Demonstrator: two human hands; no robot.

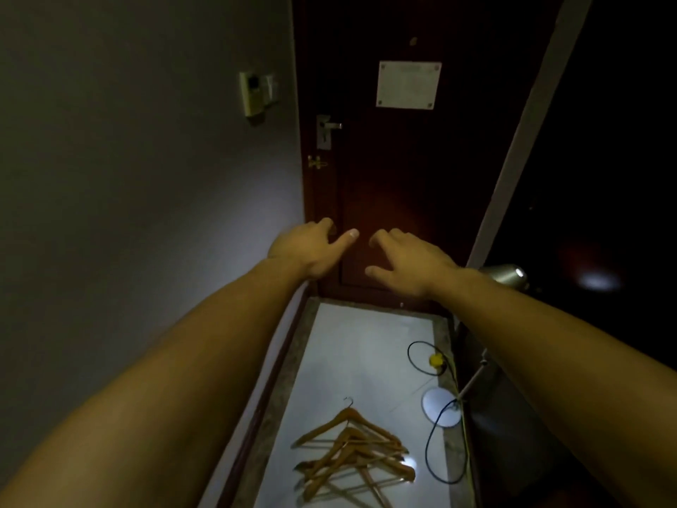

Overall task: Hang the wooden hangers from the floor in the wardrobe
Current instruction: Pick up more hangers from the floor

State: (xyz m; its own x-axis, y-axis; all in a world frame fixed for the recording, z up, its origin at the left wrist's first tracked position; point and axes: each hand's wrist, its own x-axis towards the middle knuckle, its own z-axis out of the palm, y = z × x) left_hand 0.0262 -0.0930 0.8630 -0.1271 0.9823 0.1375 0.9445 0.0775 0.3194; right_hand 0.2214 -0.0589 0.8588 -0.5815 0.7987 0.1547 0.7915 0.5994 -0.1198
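Observation:
Several wooden hangers [353, 450] lie in a loose pile on the white floor [351, 361], low in the head view. Both my arms are stretched out in front of me at about waist height, well above the pile. My left hand [311, 251] holds nothing, its fingers spread. My right hand [406, 264] is also empty, with its fingers apart. The two hands hover side by side in front of a dark wooden door [403, 177]. To the right is a dark opening [604, 177]; its inside is too dark to make out.
A black cable [436, 445] loops over the floor right of the hangers, beside a white round lamp base [439, 406] and a yellow plug [436, 361]. A grey wall [146, 177] closes the left side. The door has a metal handle [326, 128].

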